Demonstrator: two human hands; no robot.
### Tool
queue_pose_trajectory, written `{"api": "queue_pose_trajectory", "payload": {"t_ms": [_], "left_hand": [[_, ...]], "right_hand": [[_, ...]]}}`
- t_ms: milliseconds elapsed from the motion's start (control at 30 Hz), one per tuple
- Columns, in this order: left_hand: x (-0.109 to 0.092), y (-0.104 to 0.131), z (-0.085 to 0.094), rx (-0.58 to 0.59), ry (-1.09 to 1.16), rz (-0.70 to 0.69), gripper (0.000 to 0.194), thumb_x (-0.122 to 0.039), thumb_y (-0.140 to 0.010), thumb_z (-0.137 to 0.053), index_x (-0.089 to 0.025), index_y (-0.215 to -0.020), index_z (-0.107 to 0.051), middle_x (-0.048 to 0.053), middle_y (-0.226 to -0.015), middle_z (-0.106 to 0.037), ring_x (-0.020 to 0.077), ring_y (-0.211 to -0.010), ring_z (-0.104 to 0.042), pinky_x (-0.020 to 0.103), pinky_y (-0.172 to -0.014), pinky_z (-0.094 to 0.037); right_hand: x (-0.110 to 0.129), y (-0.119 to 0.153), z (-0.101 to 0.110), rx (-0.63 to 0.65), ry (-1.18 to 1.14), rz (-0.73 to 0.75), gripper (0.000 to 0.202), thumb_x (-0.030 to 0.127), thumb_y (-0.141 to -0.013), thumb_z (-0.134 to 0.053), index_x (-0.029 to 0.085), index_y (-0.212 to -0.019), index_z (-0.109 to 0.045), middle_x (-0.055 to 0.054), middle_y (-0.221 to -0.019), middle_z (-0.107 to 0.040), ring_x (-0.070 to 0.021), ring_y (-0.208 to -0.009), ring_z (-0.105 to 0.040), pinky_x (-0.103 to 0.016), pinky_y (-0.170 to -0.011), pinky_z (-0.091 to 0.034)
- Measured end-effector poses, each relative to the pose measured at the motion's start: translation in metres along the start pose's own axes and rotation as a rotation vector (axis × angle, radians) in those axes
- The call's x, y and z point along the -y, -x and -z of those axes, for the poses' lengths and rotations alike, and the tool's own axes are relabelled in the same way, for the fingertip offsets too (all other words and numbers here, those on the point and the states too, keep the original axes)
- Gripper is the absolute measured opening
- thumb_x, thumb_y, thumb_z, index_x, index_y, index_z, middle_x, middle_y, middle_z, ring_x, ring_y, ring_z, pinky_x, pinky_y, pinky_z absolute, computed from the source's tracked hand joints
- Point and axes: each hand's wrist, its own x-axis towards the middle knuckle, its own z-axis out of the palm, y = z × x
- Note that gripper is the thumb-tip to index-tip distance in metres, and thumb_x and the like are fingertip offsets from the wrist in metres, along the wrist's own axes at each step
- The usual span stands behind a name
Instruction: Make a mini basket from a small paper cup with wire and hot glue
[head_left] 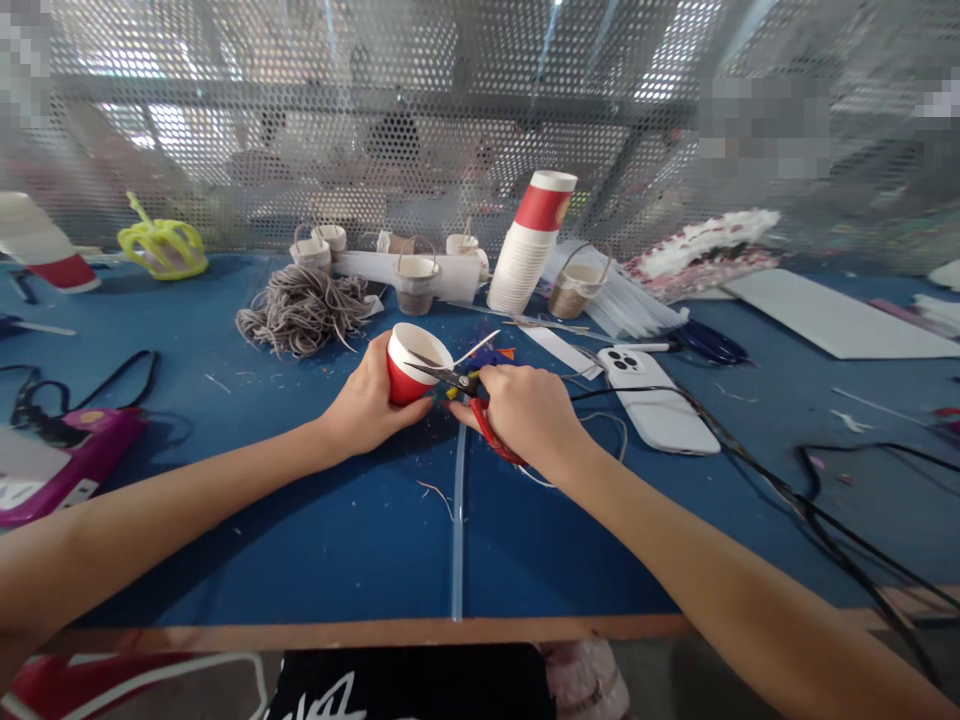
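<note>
My left hand is wrapped round a red and white paper cup, which is tilted with its mouth toward the right. In my right hand are scissors with red handles and dark blades. The blades are parted at the cup's rim, and a thin white strip of the cup sticks up beside them. Just below the hands, a clear glue stick lies lengthwise toward the table's front edge.
Behind the hands are a heap of grey yarn, a leaning stack of paper cups and several small handled cups. To the right lie a white phone and black cables. A purple device lies left.
</note>
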Motion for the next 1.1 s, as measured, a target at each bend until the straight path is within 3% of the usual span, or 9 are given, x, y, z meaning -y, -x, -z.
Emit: {"api": "queue_pose_trajectory", "payload": {"t_ms": [133, 233, 333, 600, 800, 1100], "left_hand": [[0.003, -0.007, 0.008, 0.182, 0.23, -0.014, 0.069, -0.032, -0.071, -0.064, -0.013, -0.129, -0.031, 0.018, -0.125, -0.052, 0.0277, -0.114, -0.054, 0.042, -0.095, -0.048], [0.007, -0.015, 0.013, 0.318, 0.42, 0.072, 0.065, -0.033, -0.065, -0.069, -0.015, -0.122, -0.042, 0.012, -0.115, -0.061, 0.0245, -0.103, -0.061, 0.039, -0.089, -0.051], [0.012, -0.019, 0.013, 0.38, 0.459, 0.136, 0.061, -0.03, -0.062, -0.072, -0.015, -0.115, -0.047, 0.01, -0.106, -0.065, 0.0224, -0.094, -0.063, 0.04, -0.086, -0.052], [0.012, -0.012, 0.007, 0.253, 0.286, 0.054, 0.054, -0.033, -0.066, -0.069, -0.016, -0.108, -0.039, 0.009, -0.102, -0.06, 0.02, -0.091, -0.059, 0.038, -0.085, -0.049], [0.002, -0.01, 0.009, 0.222, 0.154, 0.046, 0.054, -0.03, -0.064, -0.068, -0.016, -0.106, -0.037, 0.008, -0.098, -0.061, 0.019, -0.086, -0.06, 0.034, -0.078, -0.051], [0.002, -0.008, 0.008, 0.186, 0.126, 0.042, 0.055, -0.029, -0.064, -0.067, -0.016, -0.107, -0.035, 0.008, -0.097, -0.062, 0.0186, -0.086, -0.062, 0.032, -0.076, -0.051]], "right_hand": [[-0.01, -0.005, -0.007, -0.053, -0.092, 0.01, 0.039, 0.047, -0.081, -0.051, 0.011, -0.076, -0.066, -0.011, -0.064, -0.066, -0.0194, -0.057, -0.06, -0.028, -0.049, -0.025], [-0.016, -0.008, -0.012, -0.061, -0.156, 0.034, 0.038, 0.047, -0.08, -0.054, 0.012, -0.076, -0.067, -0.009, -0.064, -0.065, -0.0182, -0.059, -0.059, -0.028, -0.051, -0.028], [-0.018, -0.009, -0.013, -0.05, -0.145, 0.062, 0.031, 0.04, -0.079, -0.054, 0.012, -0.075, -0.067, -0.009, -0.065, -0.066, -0.018, -0.06, -0.06, -0.028, -0.051, -0.028], [-0.008, -0.003, -0.001, -0.058, -0.036, 0.128, 0.043, 0.047, -0.078, -0.048, 0.007, -0.082, -0.065, -0.012, -0.069, -0.065, -0.0218, -0.056, -0.061, -0.028, -0.046, -0.027], [-0.009, -0.003, -0.005, -0.052, -0.035, 0.135, 0.036, 0.042, -0.079, -0.05, 0.009, -0.079, -0.064, -0.012, -0.07, -0.066, -0.0205, -0.056, -0.061, -0.027, -0.047, -0.027], [-0.015, -0.004, -0.013, -0.03, -0.065, 0.118, 0.031, 0.037, -0.082, -0.051, 0.01, -0.073, -0.064, -0.011, -0.066, -0.067, -0.0184, -0.057, -0.06, -0.028, -0.05, -0.025]]}}
